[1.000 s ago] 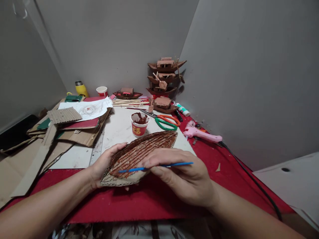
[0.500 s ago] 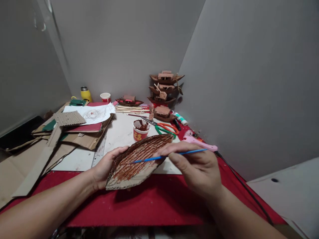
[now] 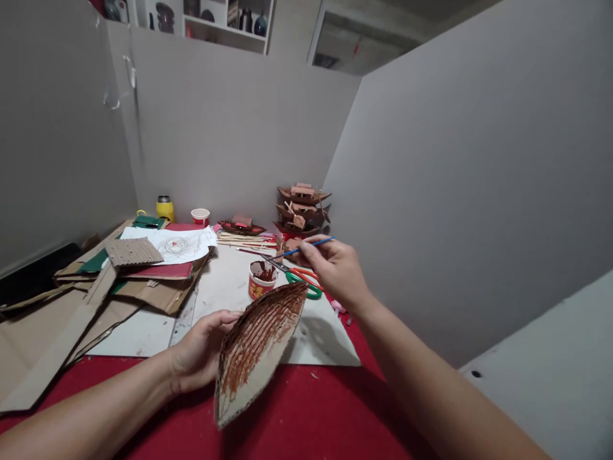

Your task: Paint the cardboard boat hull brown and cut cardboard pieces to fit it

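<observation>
A leaf-shaped cardboard boat piece point(image 3: 261, 342), partly coated in reddish-brown paint with bare tan along its lower right, is held at its left edge by my left hand point(image 3: 201, 348). My right hand point(image 3: 332, 265) pinches a blue paintbrush point(image 3: 309, 246) in the air. The brush points left, its tip close above the rim of a red and white paper cup point(image 3: 261, 289) with brown paint inside. Whether the tip touches the cup or the scissors behind it, I cannot tell.
Scissors point(image 3: 304, 281) with green and orange handles lie right of the cup. Small brown boats point(image 3: 302, 207) are stacked behind, near thin wooden sticks point(image 3: 246, 241). Cardboard sheets point(image 3: 153, 294), a drawing point(image 3: 179, 246) and a yellow bottle point(image 3: 165, 209) are at the left.
My right hand has lifted the brush off the boat piece and moved it up toward the cup. The boat piece is now tilted more upright, and the camera view has risen.
</observation>
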Demonstrator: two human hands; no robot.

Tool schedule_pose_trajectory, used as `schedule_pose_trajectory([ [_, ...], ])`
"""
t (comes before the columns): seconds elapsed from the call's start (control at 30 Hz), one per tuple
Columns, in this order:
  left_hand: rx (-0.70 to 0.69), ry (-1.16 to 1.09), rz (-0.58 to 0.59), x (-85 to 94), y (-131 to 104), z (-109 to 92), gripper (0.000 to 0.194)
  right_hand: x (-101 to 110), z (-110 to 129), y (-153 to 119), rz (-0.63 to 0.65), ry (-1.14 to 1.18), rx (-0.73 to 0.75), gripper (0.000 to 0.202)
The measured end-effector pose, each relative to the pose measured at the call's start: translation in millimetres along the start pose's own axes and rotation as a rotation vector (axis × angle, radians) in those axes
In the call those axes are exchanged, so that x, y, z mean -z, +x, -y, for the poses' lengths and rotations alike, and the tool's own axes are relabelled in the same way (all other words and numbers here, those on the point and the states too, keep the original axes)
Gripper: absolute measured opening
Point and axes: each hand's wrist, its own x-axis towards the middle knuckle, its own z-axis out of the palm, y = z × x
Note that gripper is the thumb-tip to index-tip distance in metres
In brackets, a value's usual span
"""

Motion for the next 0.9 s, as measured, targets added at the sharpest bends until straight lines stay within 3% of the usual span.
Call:
schedule_pose_trajectory([
  [0.23, 0.024, 0.03, 0.101, 7.1, -0.9, -3.3, 0.025, -14.0, -15.6, 18.7, 0.35, -0.121, -0.038, 0.029],
  [0.4, 0.018, 0.0, 0.021, -4.4, -4.0, -6.5, 0.025, -19.0, -18.9, 14.6, 0.481, -0.087, -0.063, 0.028],
  [0.53, 0.069, -0.032, -0.06, -6.1, -5.6, -6.9, 0.041, -22.1, -23.6, 17.5, 0.375, -0.025, -0.089, 0.024],
  [0.9, 0.092, 0.027, -0.082, -5.6, -3.1, -12.0, 0.065, -2.3, -20.0, -7.3, -0.154, 0.197, -0.111, 0.03],
])
